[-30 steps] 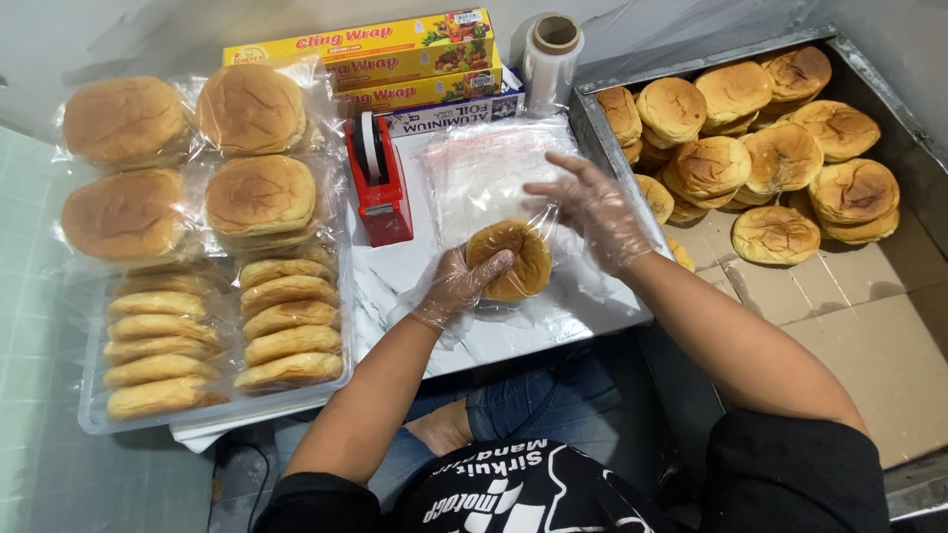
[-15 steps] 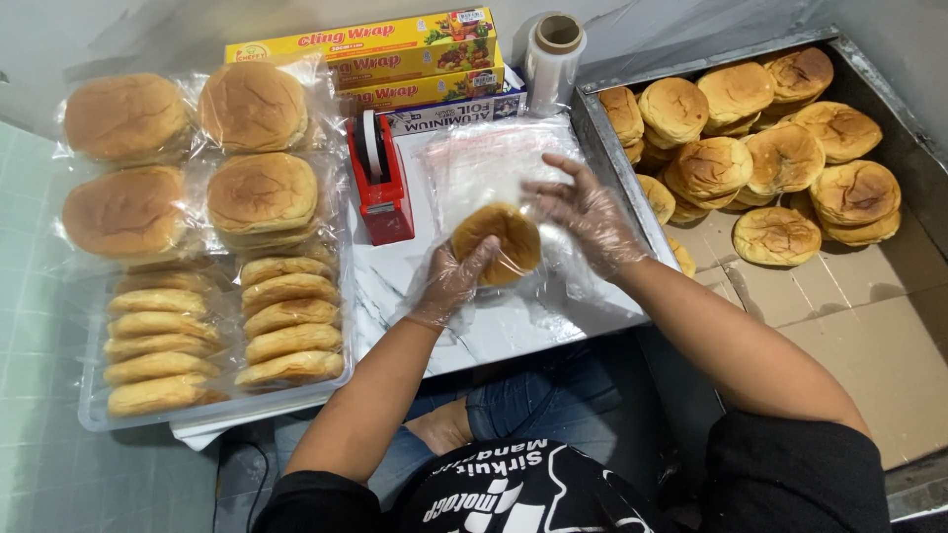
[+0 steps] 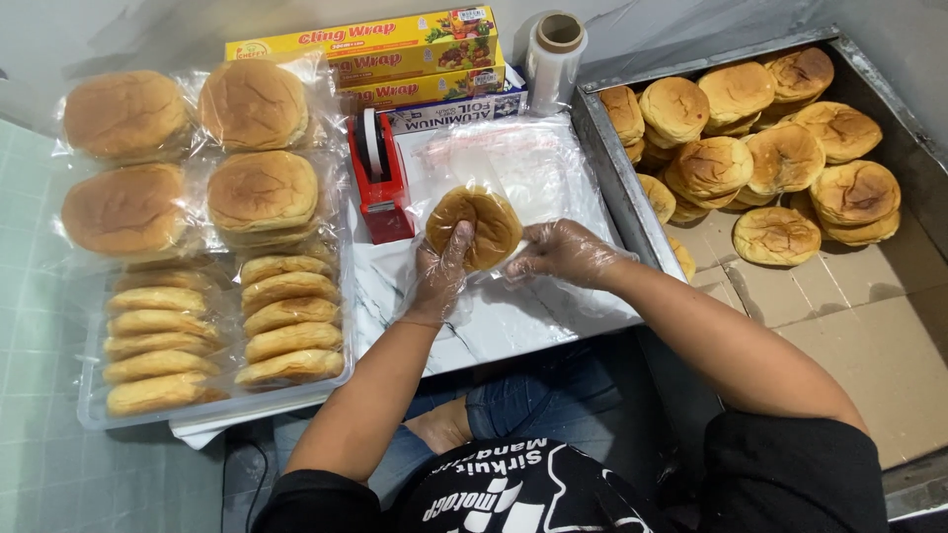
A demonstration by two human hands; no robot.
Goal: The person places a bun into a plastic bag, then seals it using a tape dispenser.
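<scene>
Head view: left hand (image 3: pixel 441 278), in a thin clear glove, is gripping a round bun (image 3: pixel 474 227) from below, lifting it above the white work surface (image 3: pixel 513 321). Right hand (image 3: pixel 561 251), also gloved, is closing its fingers on the clear plastic bag (image 3: pixel 523 178) at the bun's right edge. Red tape dispenser (image 3: pixel 378 178) is sitting just left; metal tray (image 3: pixel 617 188) of loose buns is lying to the right.

Single head-worn view, looking steeply down from above the seated person's chest and knees. Close range: both forearms run up from the bottom edge to mid-frame, where the left hand (image 3: pixel 441 276) and right hand (image 3: pixel 561 253) meet. No second view to compare.
</scene>
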